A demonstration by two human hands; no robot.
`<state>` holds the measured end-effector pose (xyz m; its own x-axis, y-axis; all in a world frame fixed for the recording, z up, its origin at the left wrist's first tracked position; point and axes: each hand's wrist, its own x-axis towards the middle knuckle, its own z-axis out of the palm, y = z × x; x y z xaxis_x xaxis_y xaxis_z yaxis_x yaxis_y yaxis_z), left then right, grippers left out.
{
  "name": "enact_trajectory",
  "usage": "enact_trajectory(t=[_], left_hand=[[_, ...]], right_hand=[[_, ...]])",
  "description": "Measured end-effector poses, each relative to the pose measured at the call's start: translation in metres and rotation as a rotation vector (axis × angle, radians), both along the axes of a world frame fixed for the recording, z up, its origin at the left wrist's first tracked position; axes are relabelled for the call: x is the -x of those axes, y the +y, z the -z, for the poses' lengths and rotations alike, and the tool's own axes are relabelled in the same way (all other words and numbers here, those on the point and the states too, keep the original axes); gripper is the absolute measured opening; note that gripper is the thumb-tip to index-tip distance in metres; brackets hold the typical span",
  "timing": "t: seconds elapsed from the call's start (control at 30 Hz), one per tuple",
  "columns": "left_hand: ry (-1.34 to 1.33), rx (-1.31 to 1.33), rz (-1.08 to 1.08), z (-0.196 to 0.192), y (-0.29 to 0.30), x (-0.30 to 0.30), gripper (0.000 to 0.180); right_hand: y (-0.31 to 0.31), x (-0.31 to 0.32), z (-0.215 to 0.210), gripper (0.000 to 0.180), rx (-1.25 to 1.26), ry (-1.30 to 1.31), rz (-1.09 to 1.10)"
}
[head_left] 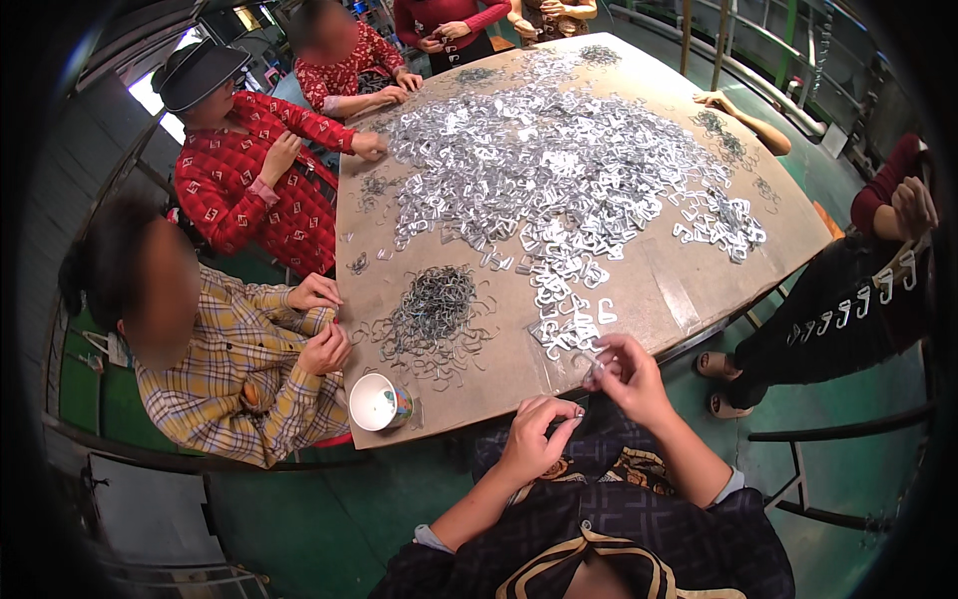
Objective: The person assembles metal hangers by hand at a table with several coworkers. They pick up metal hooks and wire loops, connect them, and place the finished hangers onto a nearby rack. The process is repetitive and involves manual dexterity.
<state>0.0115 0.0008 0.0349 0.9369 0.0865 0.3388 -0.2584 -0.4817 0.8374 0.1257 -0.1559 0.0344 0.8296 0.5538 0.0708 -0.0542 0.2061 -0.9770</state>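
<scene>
My left hand [535, 439] holds thumb and forefinger close; I cannot tell whether they grip anything. My right hand [636, 383] pinches a blurred, shiny piece [597, 369] at the table's [504, 384] near edge, beside piled hooks [565, 327].

Seemingly no readable lettering anywhere.
</scene>
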Motion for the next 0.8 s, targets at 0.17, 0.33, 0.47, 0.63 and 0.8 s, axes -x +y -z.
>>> enact_trajectory(t=[0.17, 0.33, 0.47, 0.63, 0.8], left_hand=[[-0.053, -0.103, -0.037, 0.001, -0.002, 0.0, 0.013], [-0.084, -0.125, -0.059, 0.009, -0.005, 0.001, 0.014], [-0.088, -0.128, -0.071, 0.008, -0.004, 0.001, 0.014], [-0.13, -0.183, -0.091, 0.008, -0.006, 0.0, 0.015], [-0.127, -0.196, -0.09, 0.009, -0.008, 0.0, 0.014]], right_hand=[[-0.002, 0.03, -0.016, 0.032, 0.252, -0.29, 0.026], [-0.001, 0.037, -0.016, 0.033, 0.329, -0.518, 0.097], [0.002, 0.041, -0.023, 0.036, 0.356, -0.673, 0.133], [0.0, 0.05, -0.026, 0.038, 0.417, -0.761, 0.136], [0.0, 0.052, -0.02, 0.038, 0.361, -0.712, 0.171]])
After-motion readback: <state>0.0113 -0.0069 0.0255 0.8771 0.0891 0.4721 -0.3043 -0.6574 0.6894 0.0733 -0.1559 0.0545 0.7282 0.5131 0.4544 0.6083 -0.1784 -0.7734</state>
